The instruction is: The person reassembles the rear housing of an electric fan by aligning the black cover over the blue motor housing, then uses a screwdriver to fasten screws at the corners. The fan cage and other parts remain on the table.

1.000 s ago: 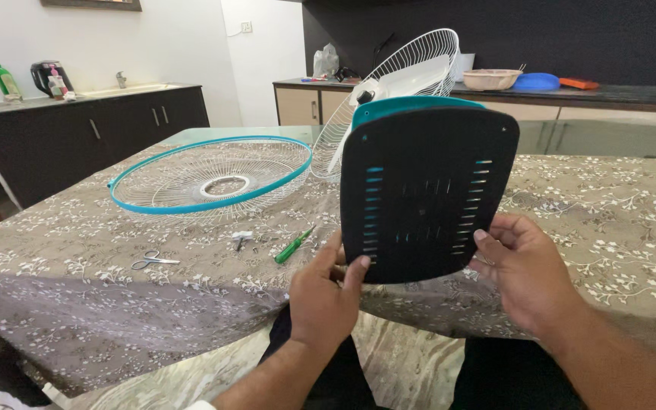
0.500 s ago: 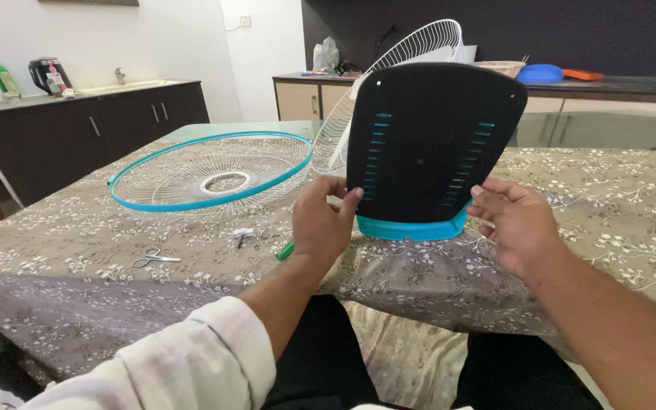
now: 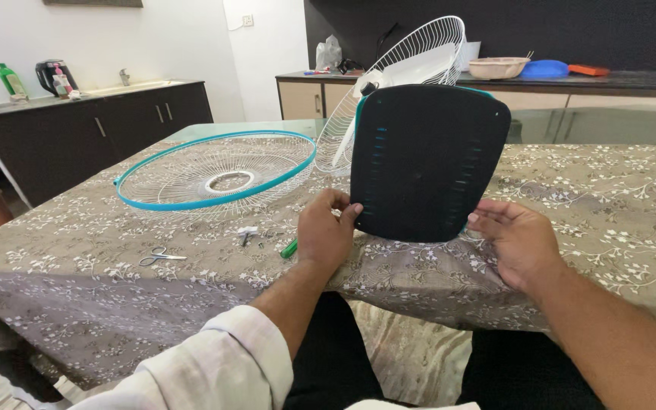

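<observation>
Scissors lie at the left of the table, with a blue-rimmed grille behind and a green screwdriver nearer. The left hand has its fingers clamped on the black base, held upright over the table's near edge; the right hand grips its other side.

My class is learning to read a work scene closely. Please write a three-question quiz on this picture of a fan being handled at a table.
1. True or false: both hands hold the black fan base upright.
2. Which lies nearest the left hand? A) scissors B) green screwdriver C) blue lid
3. What colour is the rim of the wire guard lying flat on the table?

Key: 1. True; the right hand grips the other edge. 2. B. 3. Blue-green.
</observation>
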